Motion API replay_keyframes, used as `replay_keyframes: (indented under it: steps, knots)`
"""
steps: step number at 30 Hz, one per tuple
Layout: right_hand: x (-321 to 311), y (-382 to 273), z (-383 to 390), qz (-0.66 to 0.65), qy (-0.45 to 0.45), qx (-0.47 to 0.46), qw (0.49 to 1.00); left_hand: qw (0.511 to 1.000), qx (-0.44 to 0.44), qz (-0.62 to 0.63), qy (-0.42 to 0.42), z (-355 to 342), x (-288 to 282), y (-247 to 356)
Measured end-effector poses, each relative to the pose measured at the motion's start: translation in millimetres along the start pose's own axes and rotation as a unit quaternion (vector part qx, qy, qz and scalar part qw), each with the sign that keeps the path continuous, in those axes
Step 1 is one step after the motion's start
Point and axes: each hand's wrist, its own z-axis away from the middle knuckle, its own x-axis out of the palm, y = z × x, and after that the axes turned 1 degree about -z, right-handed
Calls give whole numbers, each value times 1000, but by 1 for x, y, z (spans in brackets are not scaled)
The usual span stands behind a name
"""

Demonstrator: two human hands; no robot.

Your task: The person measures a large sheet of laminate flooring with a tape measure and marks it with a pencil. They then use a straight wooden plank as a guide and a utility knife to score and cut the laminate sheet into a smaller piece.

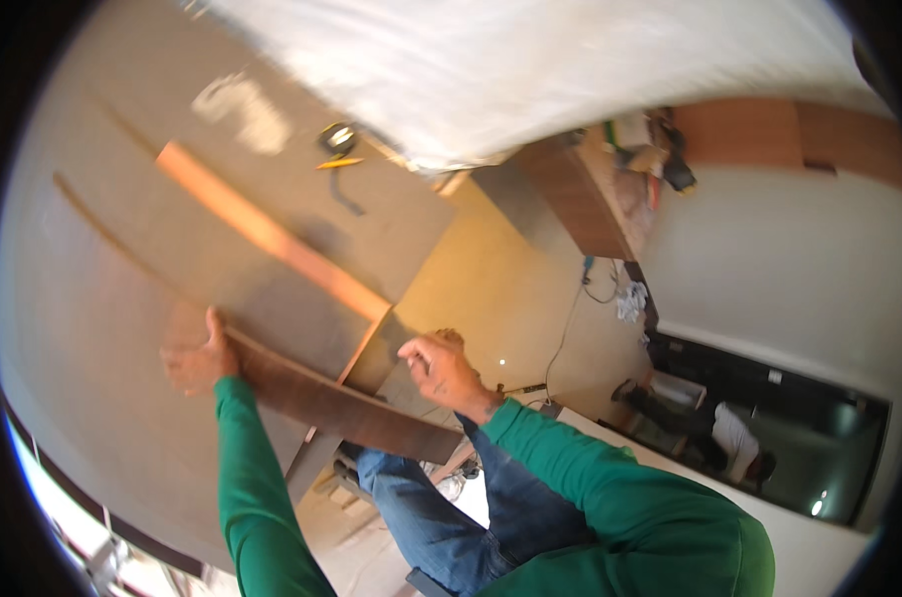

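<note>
My left hand (pixel 200 356) lies on a large grey-brown panel (pixel 122 328), its thumb apart from its blurred fingers. Against the thumb side of this hand is a long dark brown wooden strip (pixel 351 410), whose near end reaches past the panel's edge over my jeans. My right hand (pixel 441 370) is raised beyond that edge with its fingers curled in. Whatever it may hold is hidden. Between the hands and farther off, a lighter wooden strip (pixel 272 239) catches bright light along the panel.
A tape measure (pixel 337 137) and a yellow pencil (pixel 339 162) lie at the panel's far side, near a pale patch (pixel 244 111). White sheeting (pixel 530 70) covers the back. A cable (pixel 568 333) crosses the floor. A person in a white top (pixel 734 438) bends down at the right.
</note>
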Motion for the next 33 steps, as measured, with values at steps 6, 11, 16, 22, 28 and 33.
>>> replay_keyframes:
  steps: [6,11,16,22,28,33]
  knots:
    - [-81,76,94,-39,103,130,985,993,81,59,-69,-47,7,-45]
    - [-213,167,85,98,282,165,940,965,166,100,-174,22,-34,-143]
    - [-311,182,-126,-29,360,48,931,954,220,127,-160,236,-96,-203]
    - [-342,190,-282,88,230,204,947,915,138,208,-318,406,-187,-176]
    - [-365,236,-307,-21,273,218,937,960,192,201,-23,411,-201,-189]
    - [-276,179,-180,-440,238,224,836,923,-131,310,-185,394,-211,-217]
